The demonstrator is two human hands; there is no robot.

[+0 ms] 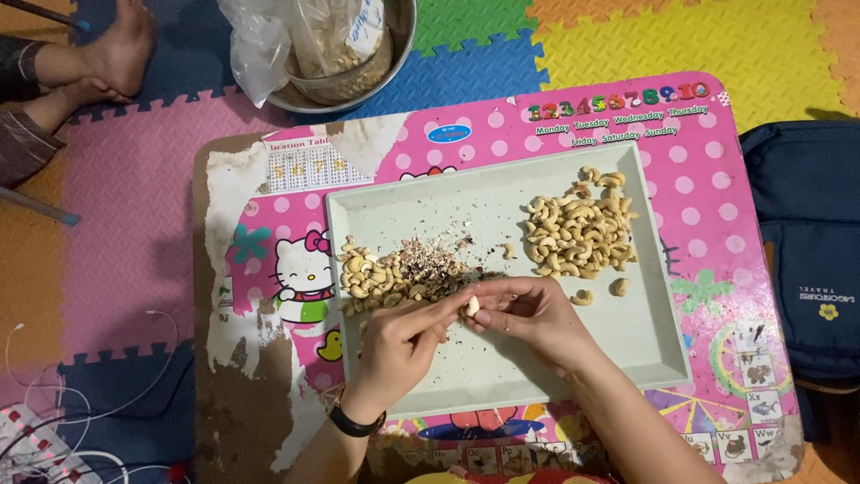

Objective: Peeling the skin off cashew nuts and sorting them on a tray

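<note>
Over the pale rectangular tray (645,350), my left hand (403,345) and my right hand (533,318) meet and pinch one cashew nut (471,306) between their fingertips. Just above my left hand lies a heap of unpeeled cashews (385,278) mixed with brown skin flakes (430,255). A pile of clean pale cashews (578,229) sits at the tray's far right, with two loose nuts (600,291) beside it. A black watch is on my left wrist.
The tray rests on a small pink cartoon-printed table (717,161) with worn edges. A metal bowl holding a plastic bag of nuts (345,49) stands beyond it. Another person's bare feet (107,54) are at top left, a dark blue bag (806,251) at right, white cables at bottom left.
</note>
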